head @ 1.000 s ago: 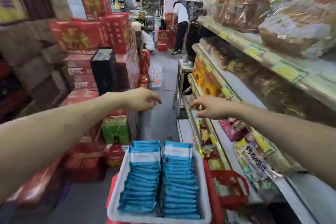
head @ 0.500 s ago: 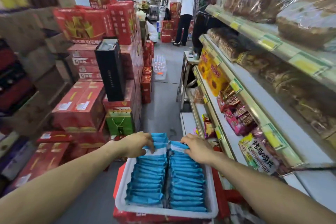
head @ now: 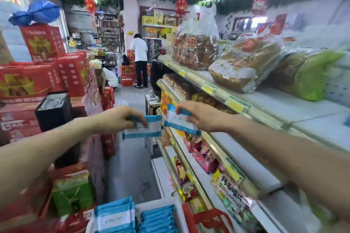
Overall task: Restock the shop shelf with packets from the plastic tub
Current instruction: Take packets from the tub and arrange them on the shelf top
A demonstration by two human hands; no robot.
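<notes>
Blue-edged left packet [head: 145,126] and right packet [head: 180,121], pinched between fingers and thumb of the left grip [head: 117,119] and right grip [head: 200,117], have risen from the plastic tub [head: 179,215] to the shelf [head: 242,157] front, so placement is judged next; blur obscures the print, and the tub is cropped below.

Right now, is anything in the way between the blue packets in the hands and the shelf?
Nothing visible. The left hand and right hand hold blue packets in open air by the shelf front; bare board shows beside the pink snack bags.
</notes>
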